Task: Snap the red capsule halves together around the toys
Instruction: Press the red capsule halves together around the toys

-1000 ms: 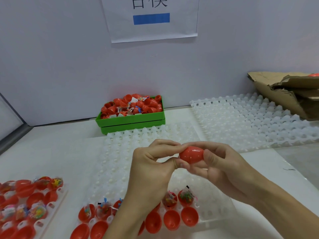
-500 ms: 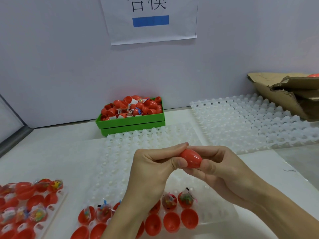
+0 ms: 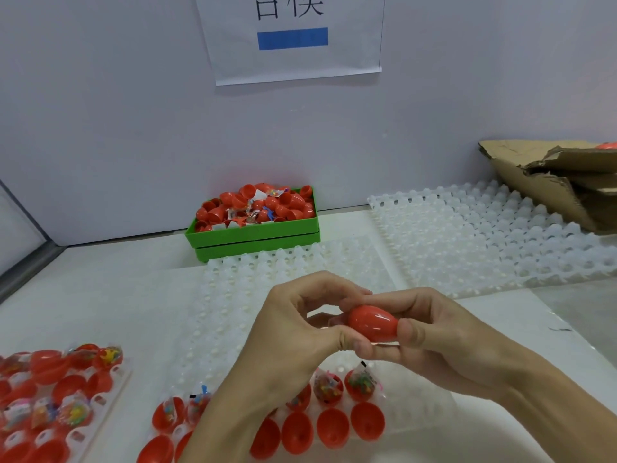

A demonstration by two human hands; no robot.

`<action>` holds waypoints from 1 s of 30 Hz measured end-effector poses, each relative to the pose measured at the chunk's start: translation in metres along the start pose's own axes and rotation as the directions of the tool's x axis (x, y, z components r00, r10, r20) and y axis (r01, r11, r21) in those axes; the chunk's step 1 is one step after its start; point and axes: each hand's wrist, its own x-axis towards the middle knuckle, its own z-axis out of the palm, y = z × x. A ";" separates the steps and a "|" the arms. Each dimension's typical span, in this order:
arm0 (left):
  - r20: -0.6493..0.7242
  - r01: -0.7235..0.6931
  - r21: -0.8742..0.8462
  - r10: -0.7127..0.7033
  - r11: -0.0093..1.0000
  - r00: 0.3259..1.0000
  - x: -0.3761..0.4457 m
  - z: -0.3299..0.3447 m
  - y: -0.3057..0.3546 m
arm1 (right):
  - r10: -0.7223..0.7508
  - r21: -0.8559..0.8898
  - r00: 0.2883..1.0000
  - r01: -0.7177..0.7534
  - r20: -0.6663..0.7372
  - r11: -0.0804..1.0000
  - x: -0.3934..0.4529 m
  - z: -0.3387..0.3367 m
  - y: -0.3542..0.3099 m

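A closed red capsule is held above the white dimpled tray in the middle of the table. My left hand pinches its left end with thumb and fingertips. My right hand grips its right end, thumb on the front. Below my hands, red capsule halves sit in the tray's near rows, some holding bagged toys. My left forearm hides part of those rows.
A green bin heaped with red halves and toys stands by the back wall. Another white tray lies at the right, with torn cardboard behind it. A tray of filled red halves sits at the near left.
The capsule has tilted so its right end points lower and nearer me. My left fingers have opened a little and now pinch only its left tip.
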 end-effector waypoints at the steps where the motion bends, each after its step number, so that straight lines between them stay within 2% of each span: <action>1: 0.020 0.005 0.001 -0.005 1.000 1.000 0.000 0.001 0.001 | 0.012 -0.026 1.000 -0.012 0.008 1.000 -0.001 0.000 -0.002; 4: 0.038 0.010 -0.032 -0.008 0.999 0.999 0.000 0.002 0.000 | 0.013 -0.084 1.000 -0.013 -0.001 0.996 -0.001 0.001 -0.005; 7: -0.004 0.012 -0.034 -0.013 0.999 1.000 0.000 0.003 -0.001 | 0.005 -0.111 0.981 -0.027 -0.192 0.993 -0.001 0.001 -0.003; 10: -0.068 0.013 0.023 -0.012 1.000 0.998 0.000 0.005 -0.002 | -0.105 -0.275 0.934 0.007 -0.342 0.962 0.000 0.002 -0.001; 13: -0.130 0.020 0.066 -0.012 0.998 0.991 0.000 0.008 -0.001 | -0.208 -0.357 0.885 0.051 -0.417 0.933 0.002 0.004 0.002; 16: -0.188 0.033 0.052 -0.022 0.998 0.982 0.000 0.009 -0.002 | -0.259 -0.380 0.861 0.084 -0.438 0.921 0.002 0.007 0.006; 30: -0.268 0.059 0.128 -0.023 0.990 0.963 -0.002 0.012 -0.002 | -0.342 -0.434 0.838 0.142 -0.426 0.890 0.003 0.015 0.006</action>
